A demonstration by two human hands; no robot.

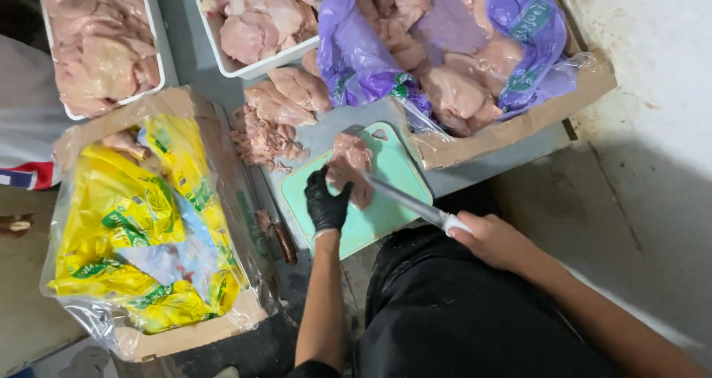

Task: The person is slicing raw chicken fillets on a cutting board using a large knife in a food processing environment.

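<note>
The black-gloved left hand (327, 202) presses a pale pink, glossy raw chicken piece (351, 167) onto the mint-green plastic cutting board (386, 200); the bare right hand (488, 237) grips a long steel knife (404, 200), apparently slicing in.

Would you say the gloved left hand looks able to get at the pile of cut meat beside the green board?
Probably yes: the left hand rests on the chicken piece, and the pile lies just past the cutting board edge, with nothing between.

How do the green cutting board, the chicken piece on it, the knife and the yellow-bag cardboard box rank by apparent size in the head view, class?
1. Cardboard box with yellow bags, largest, though nearer the camera.
2. Green cutting board.
3. Knife and chicken piece: too alike to rank; the left hand partly hides the chicken.
</note>
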